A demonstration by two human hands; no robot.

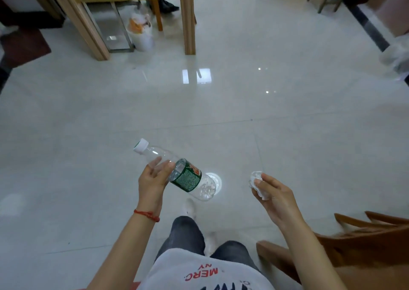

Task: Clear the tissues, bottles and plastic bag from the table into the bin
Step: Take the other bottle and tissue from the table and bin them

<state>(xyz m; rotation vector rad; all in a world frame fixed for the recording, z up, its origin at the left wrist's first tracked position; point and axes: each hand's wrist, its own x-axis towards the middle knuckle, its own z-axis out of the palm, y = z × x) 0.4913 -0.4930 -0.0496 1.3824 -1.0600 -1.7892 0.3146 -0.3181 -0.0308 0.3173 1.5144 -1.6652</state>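
Note:
My left hand (153, 179) grips a clear plastic bottle (188, 176) with a green label and a white cap, held tilted with the cap up and to the left. My right hand (276, 193) is closed on a crumpled white tissue (256, 180). Both hands are held out over a shiny tiled floor. Far ahead on the left stands a white bin (141, 35) lined with a bag and holding orange and white rubbish, beside wooden furniture legs. The table is not in view.
A wooden post (188, 17) and a carved wooden frame (86, 22) flank the bin. A brown wooden chair (345, 250) is at my lower right. A crumpled clear plastic bag (396, 55) shows at the right edge. A dark mat (24, 46) lies far left.

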